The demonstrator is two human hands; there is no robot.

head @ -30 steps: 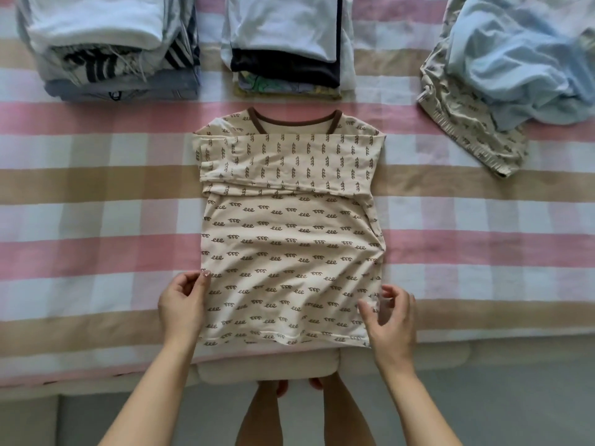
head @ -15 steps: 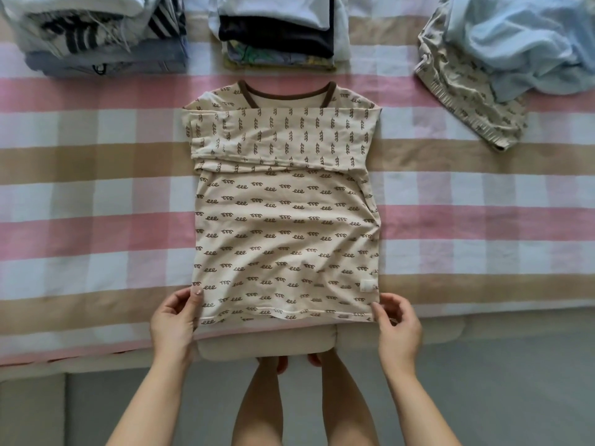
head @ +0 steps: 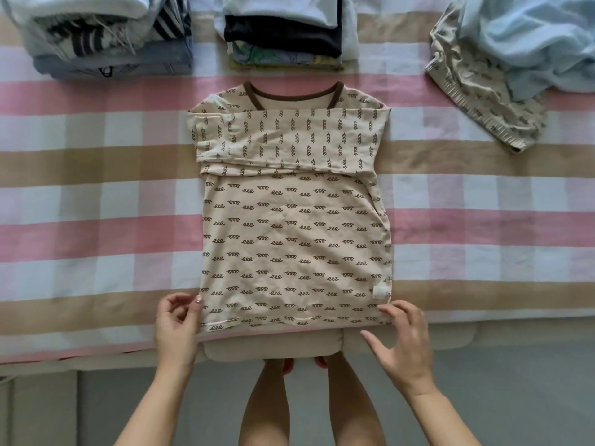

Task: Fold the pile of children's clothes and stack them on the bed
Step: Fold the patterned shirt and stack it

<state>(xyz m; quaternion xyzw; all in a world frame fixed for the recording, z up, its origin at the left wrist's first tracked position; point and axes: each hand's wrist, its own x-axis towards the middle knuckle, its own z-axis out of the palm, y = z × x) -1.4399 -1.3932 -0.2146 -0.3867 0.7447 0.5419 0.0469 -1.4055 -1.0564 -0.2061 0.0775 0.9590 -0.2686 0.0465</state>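
The left hand (head: 175, 323) is at the left corner of the hem, and its fingers (head: 197, 304) are curled against the side edge of the patterned shirt (head: 296, 239); I cannot tell if they really pinch the cloth or only touch it. The right hand (head: 402, 339) is at the other corner with its fingers spread, and only the tips rest on the hem. The shirt lies flat on the striped bed (head: 96, 220), starting directly at the fingers and reaching away from them. Its sleeves are already folded across the chest and the brown collar is at the far end. The step in hand is probably to bring the hem up to the collar. To do it well, I think both hands should take the two corners in the same way, thumb under and fingers above, lift them together and lay the hem level with the shoulders, so the sleeves do not slide out. Then one flat stroke from the fold outward should remove the small wrinkles. Far beyond the left fingers are the left stack (head: 106, 43) and the middle stack (head: 283, 37) of folded clothes, where the shirt may go. Far beyond the right fingers lies the unfolded pile (head: 515, 53)
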